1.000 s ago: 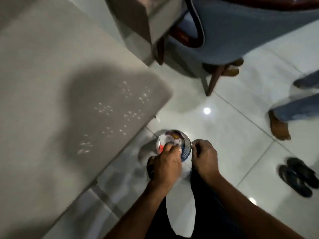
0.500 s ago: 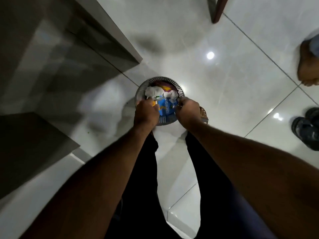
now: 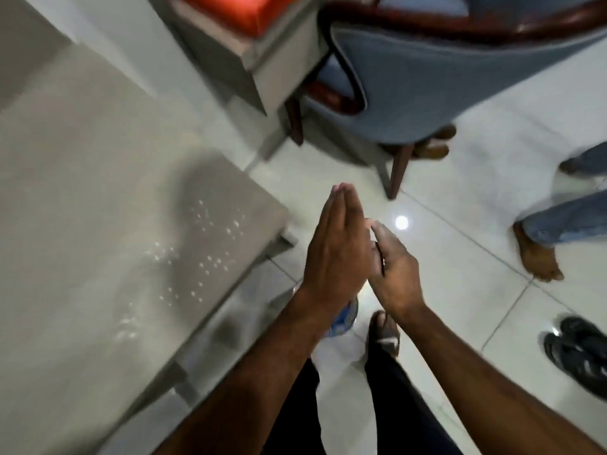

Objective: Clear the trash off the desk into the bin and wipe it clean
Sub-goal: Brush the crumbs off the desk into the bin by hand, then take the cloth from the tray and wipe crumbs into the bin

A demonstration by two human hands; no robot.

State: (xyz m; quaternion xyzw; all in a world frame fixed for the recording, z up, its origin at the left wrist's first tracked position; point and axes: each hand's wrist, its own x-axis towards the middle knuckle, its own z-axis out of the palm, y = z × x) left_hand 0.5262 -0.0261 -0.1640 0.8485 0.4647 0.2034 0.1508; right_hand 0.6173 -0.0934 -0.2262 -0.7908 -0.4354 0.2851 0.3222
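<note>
Left hand: the left hand is hovering flat with the fingers straight and pressed together, holding nothing.
Right hand: the right hand is hanging just beside it, its fingers loosely extended and a little curled, also carrying nothing; the two palms are facing each other and nearly touching.
Bin: the bin is standing on the tiled floor under the left wrist, and only a blue piece of wrapper inside it is showing.
Desk: the desk is lying to the left, with many small white crumbs scattered near its corner.
Step in hand: I am judging that the hands are being dusted off above the bin, with the bigger trash already inside.
How to do it well: it is better to be brushing the palms directly above the bin opening, so that the dust is falling in and not on the floor.
What is remaining: the crumbs are needing sweeping toward the desk edge into a cupped hand, then wiping; no cloth is showing here.
Others: feet of other persons and a blue chair are standing well apart.
</note>
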